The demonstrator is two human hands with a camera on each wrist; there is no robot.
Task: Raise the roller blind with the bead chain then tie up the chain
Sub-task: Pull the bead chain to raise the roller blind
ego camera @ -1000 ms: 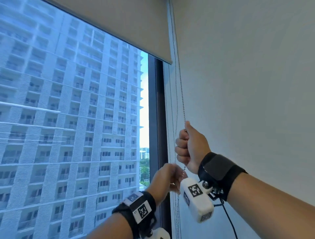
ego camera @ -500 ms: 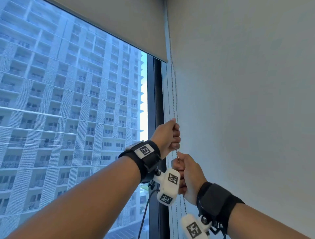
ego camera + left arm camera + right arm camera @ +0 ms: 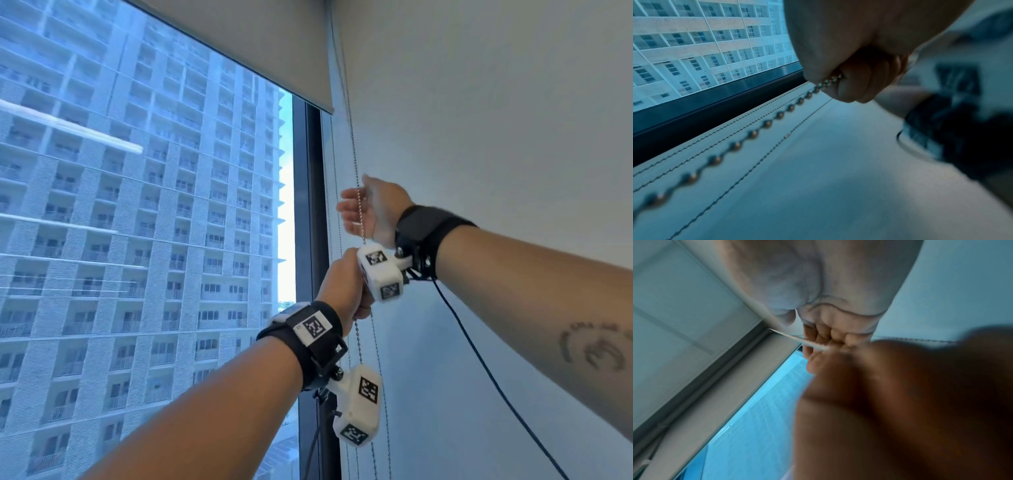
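The beige roller blind (image 3: 239, 41) hangs at the top of the window, its bottom bar high up. Its metal bead chain (image 3: 349, 130) drops along the wall edge and passes both hands. My left hand (image 3: 344, 291) is the lower one, a fist gripping the chain; in the left wrist view the chain (image 3: 766, 124) leaves that left hand (image 3: 849, 65) and runs away taut. My right hand (image 3: 371, 209) is just above it, with its fingers spread and the chain crossing its palm. In the right wrist view the right hand (image 3: 828, 337) has loose fingers beside the blurred chain (image 3: 803, 341).
The window glass (image 3: 137, 240) shows a tall apartment block outside. A dark window frame (image 3: 308, 240) stands left of the chain, with a white wall (image 3: 479, 137) on the right. Thin extra cords (image 3: 334, 171) hang beside the chain. A black cable (image 3: 479, 359) trails from my right wrist.
My left hand has pulled the chain down from above the right hand to below it. My right hand has let go of the chain, risen above the left and spread its fingers.
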